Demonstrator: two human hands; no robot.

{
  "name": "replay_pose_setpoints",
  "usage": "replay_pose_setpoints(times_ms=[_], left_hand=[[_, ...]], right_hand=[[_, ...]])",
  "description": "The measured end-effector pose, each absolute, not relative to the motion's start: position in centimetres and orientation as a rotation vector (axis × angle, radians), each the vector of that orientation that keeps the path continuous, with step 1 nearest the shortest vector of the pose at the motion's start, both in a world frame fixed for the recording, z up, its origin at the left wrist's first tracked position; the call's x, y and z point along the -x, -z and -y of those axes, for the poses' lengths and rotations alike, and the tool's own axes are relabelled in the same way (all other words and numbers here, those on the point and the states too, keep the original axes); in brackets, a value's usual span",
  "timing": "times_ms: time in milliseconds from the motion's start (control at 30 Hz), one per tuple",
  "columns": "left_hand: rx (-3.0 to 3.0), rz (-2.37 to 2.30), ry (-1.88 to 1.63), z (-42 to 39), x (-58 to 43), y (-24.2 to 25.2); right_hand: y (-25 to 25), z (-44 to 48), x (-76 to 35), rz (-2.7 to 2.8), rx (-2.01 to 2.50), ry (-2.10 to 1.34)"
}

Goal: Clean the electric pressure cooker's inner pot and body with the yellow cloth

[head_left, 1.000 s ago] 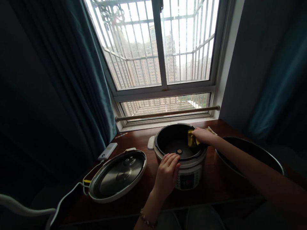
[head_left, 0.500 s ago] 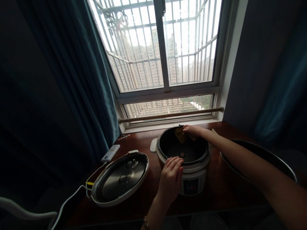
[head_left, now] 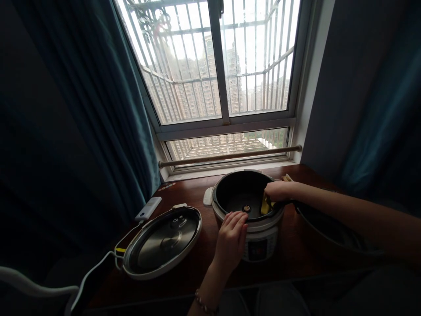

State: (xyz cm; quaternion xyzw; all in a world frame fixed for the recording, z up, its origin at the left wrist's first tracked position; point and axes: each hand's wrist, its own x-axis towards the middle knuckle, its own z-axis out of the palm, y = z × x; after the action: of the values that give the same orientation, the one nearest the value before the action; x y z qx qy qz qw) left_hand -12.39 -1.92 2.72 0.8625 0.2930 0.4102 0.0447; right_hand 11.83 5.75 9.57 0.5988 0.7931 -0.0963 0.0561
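A white and black electric cooker (head_left: 261, 239) stands on the brown table with its top uncovered. My left hand (head_left: 232, 232) rests with its fingers on the cooker's front rim, holding nothing. At the right side of the rim, my right hand (head_left: 276, 192) grips a yellow cloth (head_left: 265, 205), which hangs against the inner wall. The fingers of that hand are bent over and partly hidden. A small round piece (head_left: 246, 209) shows at the bottom of the dark cooker. Left of it, the cooker's lid (head_left: 164, 243) lies with its metal inner side up.
A large dark pan (head_left: 332, 224) sits at the right under my right forearm. A white power bank (head_left: 148, 209) with a cable lies at the back left. Behind the table (head_left: 194, 193) are a barred window and blue curtains.
My right hand has moved with the yellow cloth from the back of the cooker's inner wall to its right side. My left hand stays on the front rim. The view has shifted slightly.
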Motion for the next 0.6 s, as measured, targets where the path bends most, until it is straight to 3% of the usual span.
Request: replay_pose_setpoints(times_ms=[267, 367, 500, 600], left_hand=[[-2.67, -0.908, -1.235, 2.0, 12.3, -2.8], [-2.678, -0.906, -1.22, 1.9, 12.2, -2.5], [-2.553, -0.988, -1.292, 1.9, 12.6, -3.1], [-2.457, -1.015, -1.359, 2.1, 13.1, -5.3]], right_hand=[[-10.2, -3.1, -7.3, -2.464, -1.442, 0.556], [-9.9, -2.6, -5.6, -2.518, -1.56, 0.794], [-9.5, -1.9, -3.3, -2.348, -2.043, 1.534], [-9.5, -1.6, -1.5, -2.157, -2.079, 2.216]])
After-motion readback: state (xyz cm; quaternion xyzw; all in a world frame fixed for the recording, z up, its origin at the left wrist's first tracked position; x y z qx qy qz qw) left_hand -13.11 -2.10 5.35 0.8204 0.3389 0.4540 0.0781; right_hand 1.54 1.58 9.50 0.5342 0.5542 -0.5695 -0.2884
